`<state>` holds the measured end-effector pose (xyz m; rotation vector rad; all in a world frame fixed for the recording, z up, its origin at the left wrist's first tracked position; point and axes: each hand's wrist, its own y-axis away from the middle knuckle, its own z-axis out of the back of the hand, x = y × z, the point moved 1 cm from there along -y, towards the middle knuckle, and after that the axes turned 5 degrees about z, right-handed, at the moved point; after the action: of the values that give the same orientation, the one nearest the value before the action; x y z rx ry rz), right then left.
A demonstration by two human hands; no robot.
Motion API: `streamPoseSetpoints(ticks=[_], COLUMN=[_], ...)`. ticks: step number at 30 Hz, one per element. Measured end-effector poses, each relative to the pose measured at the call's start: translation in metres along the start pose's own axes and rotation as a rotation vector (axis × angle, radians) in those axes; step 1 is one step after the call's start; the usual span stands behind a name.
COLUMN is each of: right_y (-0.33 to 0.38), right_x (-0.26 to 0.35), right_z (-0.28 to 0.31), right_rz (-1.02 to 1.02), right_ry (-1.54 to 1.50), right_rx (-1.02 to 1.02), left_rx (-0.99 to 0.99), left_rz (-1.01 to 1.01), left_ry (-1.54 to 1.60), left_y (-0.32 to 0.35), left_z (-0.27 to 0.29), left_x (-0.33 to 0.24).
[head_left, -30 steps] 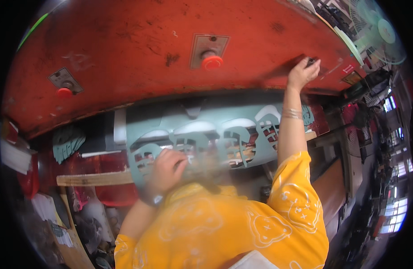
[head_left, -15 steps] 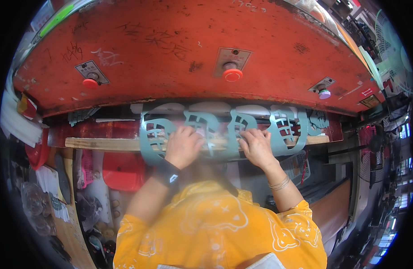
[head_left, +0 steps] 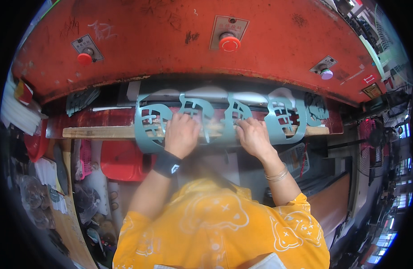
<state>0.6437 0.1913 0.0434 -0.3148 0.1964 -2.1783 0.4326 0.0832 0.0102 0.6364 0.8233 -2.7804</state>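
Note:
A pale green sheet (head_left: 147,144) with rounded cut-outs and grid-like openings lies across a wooden strip (head_left: 99,132), its far part reaching under the red machine. My left hand (head_left: 182,134), with a black band at the wrist, bends its fingers over the left half of the sheet. On the right half, my right hand (head_left: 254,136) has its fingers curled and drawn together at a narrow band of it. The fingertips of both hands are partly hidden, and the sheet's near edge between them is blurred.
The red machine front (head_left: 148,49) carries a red push button (head_left: 229,43) in the middle. Green cut pieces (head_left: 82,101) lie at the left end of the bed, more (head_left: 317,110) at the right. Below are a red plastic container (head_left: 121,161) and a light basket (head_left: 299,157).
The whole scene sits higher in the picture, as the view has tilted. Both hands stay on the sheet; the right hand's fingers are drawn closer together than before.

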Motion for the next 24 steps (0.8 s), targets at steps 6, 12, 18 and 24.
streamPoseSetpoints(ticks=[6,12,18,24], right_y=[-0.014,-0.050,-0.031,0.007], right_x=[-0.021,0.019,0.096,0.098], right_z=[0.044,0.024,-0.023,-0.007], right_rz=[-0.086,-0.038,-0.115,-0.120], right_ry=[-0.484,-0.333,-0.183,-0.430], right_rx=[0.467,-0.177,-0.193,-0.263], left_rx=[0.148,0.641,-0.082,0.061], left_rz=[0.093,0.302,0.220,0.179], left_ry=[0.009,0.078,0.060,-0.241], left_y=[0.043,0.046,-0.005,0.042], left_z=[0.019,0.086,0.051,0.025], left_x=[-0.024,-0.035,0.003,0.012])
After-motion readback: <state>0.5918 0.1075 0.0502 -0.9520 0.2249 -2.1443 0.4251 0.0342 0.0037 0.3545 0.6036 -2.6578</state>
